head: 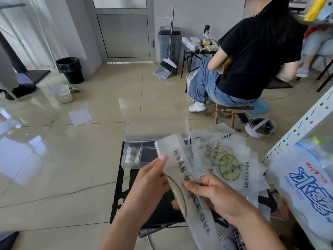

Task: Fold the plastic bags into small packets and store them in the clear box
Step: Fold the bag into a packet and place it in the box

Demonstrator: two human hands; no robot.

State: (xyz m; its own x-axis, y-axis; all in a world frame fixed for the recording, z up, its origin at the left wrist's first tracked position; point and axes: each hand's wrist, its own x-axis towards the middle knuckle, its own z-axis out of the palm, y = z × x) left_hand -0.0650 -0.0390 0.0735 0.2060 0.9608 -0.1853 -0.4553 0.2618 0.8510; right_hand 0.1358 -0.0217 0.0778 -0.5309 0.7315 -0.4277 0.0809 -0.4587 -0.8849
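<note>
A frosted plastic bag [180, 159] with black lettering is folded into a long strip and held up over a small black table [126, 177]. My left hand [149, 179] pinches its upper left edge, thumb on top. My right hand [214, 193] grips the strip lower down, with its thumb across the front. Behind it the clear box [156, 130] stands open on the table, lid raised; one folded packet [132, 154] lies in its left compartment. A pile of more bags with smiley prints [227, 159] lies to the right.
A white metal shelf [295, 127] with a large blue-printed bag [302, 179] stands at the right. A person in a black shirt [252, 51] sits on a wooden stool [232, 112] beyond. On the tiled floor are a white headset [259, 127], a paper sheet [80, 116] and a black bin [70, 69].
</note>
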